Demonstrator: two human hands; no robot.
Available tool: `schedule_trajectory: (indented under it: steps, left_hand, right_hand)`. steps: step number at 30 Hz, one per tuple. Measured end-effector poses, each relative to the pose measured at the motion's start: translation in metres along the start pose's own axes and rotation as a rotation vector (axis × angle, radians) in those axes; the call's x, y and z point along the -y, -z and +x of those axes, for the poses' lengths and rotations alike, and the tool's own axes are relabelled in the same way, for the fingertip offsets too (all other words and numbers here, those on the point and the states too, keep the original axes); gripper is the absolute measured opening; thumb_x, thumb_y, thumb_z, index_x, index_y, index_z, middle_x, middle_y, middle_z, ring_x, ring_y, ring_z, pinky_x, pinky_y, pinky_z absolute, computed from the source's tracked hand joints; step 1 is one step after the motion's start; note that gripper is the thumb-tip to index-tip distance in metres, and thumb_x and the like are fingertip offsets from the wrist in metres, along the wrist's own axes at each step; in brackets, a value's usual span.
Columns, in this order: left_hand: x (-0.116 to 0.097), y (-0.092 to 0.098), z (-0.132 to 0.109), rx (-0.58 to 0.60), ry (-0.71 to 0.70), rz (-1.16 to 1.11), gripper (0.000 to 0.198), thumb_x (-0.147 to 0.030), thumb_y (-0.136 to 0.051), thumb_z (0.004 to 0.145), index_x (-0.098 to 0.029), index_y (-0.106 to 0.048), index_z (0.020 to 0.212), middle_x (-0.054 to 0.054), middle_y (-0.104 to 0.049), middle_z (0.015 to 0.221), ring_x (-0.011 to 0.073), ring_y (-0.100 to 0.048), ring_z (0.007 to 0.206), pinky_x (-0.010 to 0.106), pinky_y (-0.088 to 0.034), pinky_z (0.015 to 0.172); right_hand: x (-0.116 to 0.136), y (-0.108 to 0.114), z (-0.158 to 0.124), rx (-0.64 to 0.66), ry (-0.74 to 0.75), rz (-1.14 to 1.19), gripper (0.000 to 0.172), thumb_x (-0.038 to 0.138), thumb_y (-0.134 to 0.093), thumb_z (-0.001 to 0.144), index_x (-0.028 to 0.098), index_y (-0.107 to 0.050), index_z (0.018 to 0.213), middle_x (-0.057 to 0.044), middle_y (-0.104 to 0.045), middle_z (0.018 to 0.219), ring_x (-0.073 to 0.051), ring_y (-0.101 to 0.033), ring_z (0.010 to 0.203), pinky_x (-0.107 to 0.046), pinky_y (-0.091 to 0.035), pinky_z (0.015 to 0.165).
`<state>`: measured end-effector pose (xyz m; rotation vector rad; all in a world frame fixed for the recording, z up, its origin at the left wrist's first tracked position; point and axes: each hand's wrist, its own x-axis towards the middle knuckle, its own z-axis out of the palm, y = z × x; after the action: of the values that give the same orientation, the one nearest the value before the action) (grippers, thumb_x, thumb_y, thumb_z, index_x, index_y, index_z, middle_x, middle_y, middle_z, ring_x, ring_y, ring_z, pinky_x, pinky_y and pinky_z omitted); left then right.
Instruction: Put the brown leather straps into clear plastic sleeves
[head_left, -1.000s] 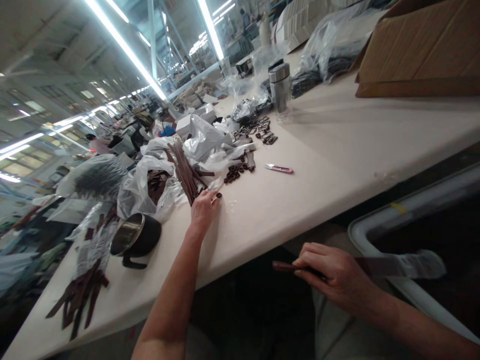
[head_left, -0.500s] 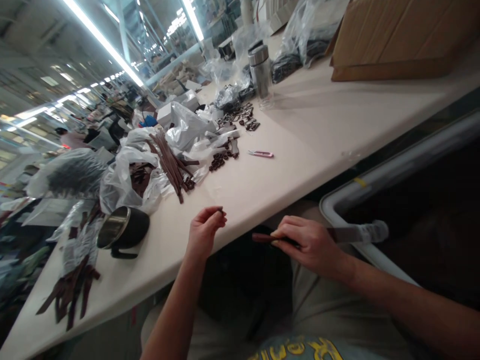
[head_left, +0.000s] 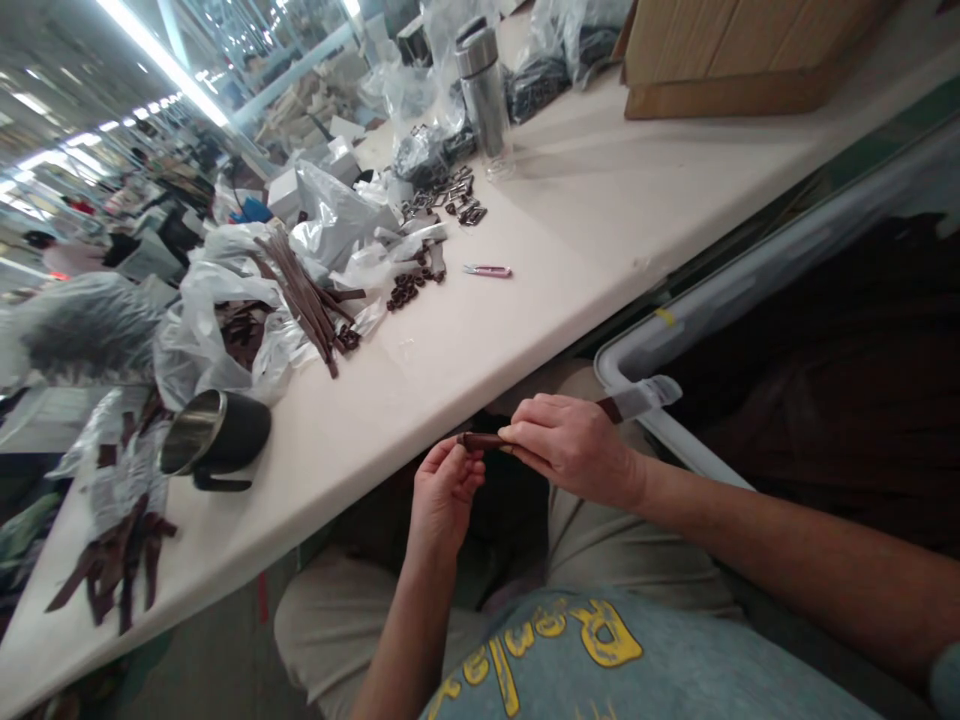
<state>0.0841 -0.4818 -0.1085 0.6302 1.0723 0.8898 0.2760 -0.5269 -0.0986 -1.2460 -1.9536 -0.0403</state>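
Note:
Over my lap, just off the table's edge, my right hand (head_left: 576, 447) is closed around a brown leather strap (head_left: 487, 440). A clear plastic sleeve (head_left: 651, 394) covers the strap's far end, sticking out beyond my knuckles. My left hand (head_left: 444, 488) pinches at the strap's near tip with thumb and fingers. At those fingertips sits a small dark loop (head_left: 462, 440), mostly hidden; whether it is around the strap or only against its tip, I cannot tell. On the table lie a pile of small brown loops (head_left: 405, 290) and a bundle of brown straps (head_left: 304, 295).
A dark mug (head_left: 232, 440) stands near the table's left edge, beside more wrapped straps (head_left: 124, 560). Pink thread snips (head_left: 489, 271), metal buckles (head_left: 461, 205), a glass bottle (head_left: 484, 95) and a cardboard box (head_left: 720, 60) are farther back. A grey pipe frame (head_left: 675, 320) runs below the right edge.
My left hand has left its place over the table edge and come to the strap's tip with the small dark loop. The view has shifted, showing more of my lap.

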Motion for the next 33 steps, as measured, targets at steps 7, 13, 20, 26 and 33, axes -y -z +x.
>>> schedule_trajectory:
  steps: [7,13,20,26,33]
  left_hand:
    - [-0.007,0.010,-0.004,0.075,-0.061,0.201,0.038,-0.037,-0.090,0.058,-0.013,-0.074,0.082,0.004,-0.073,0.066,0.0096,-0.064,0.052,0.017,-0.051,0.051]
    - [-0.012,0.019,-0.005,0.141,-0.090,0.388,0.028,-0.034,-0.085,0.065,-0.014,-0.076,0.082,0.004,-0.073,0.068,0.0096,-0.062,0.052,0.019,-0.051,0.052]
    - [-0.017,0.020,-0.004,0.199,-0.053,0.483,0.023,-0.031,-0.085,0.064,-0.014,-0.076,0.077,0.005,-0.073,0.066,0.0116,-0.062,0.052,0.021,-0.050,0.052]
    - [-0.027,0.031,-0.006,0.374,0.107,0.561,0.023,-0.031,-0.089,0.060,-0.014,-0.075,0.069,0.006,-0.071,0.060,0.0130,-0.060,0.049,0.023,-0.049,0.051]
    - [-0.023,0.042,-0.004,0.518,0.247,0.487,0.035,-0.040,-0.091,0.057,-0.013,-0.075,0.072,0.007,-0.070,0.062,0.0129,-0.060,0.049,0.022,-0.046,0.049]
  right_hand:
    - [-0.003,0.001,0.001,0.039,0.061,0.010,0.033,0.025,-0.044,0.104,0.017,-0.067,0.081,-0.006,-0.063,0.077,-0.018,-0.053,0.073,-0.029,-0.040,0.069]
    - [-0.002,-0.003,-0.001,0.070,0.093,0.008,0.032,0.023,-0.045,0.103,0.017,-0.066,0.080,-0.004,-0.060,0.075,-0.017,-0.049,0.070,-0.028,-0.037,0.067]
    - [-0.004,0.001,0.001,0.170,0.166,-0.005,0.037,0.020,-0.042,0.103,0.017,-0.059,0.071,-0.002,-0.056,0.071,-0.016,-0.045,0.066,-0.029,-0.034,0.064]
    - [-0.006,0.002,0.001,0.307,0.150,0.208,0.023,0.022,-0.055,0.098,0.017,-0.063,0.077,-0.001,-0.060,0.075,-0.015,-0.050,0.069,-0.027,-0.035,0.062]
    - [-0.007,-0.001,0.000,0.323,0.122,0.439,0.013,0.018,-0.062,0.094,0.016,-0.065,0.081,-0.001,-0.062,0.077,-0.014,-0.054,0.070,-0.025,-0.037,0.061]
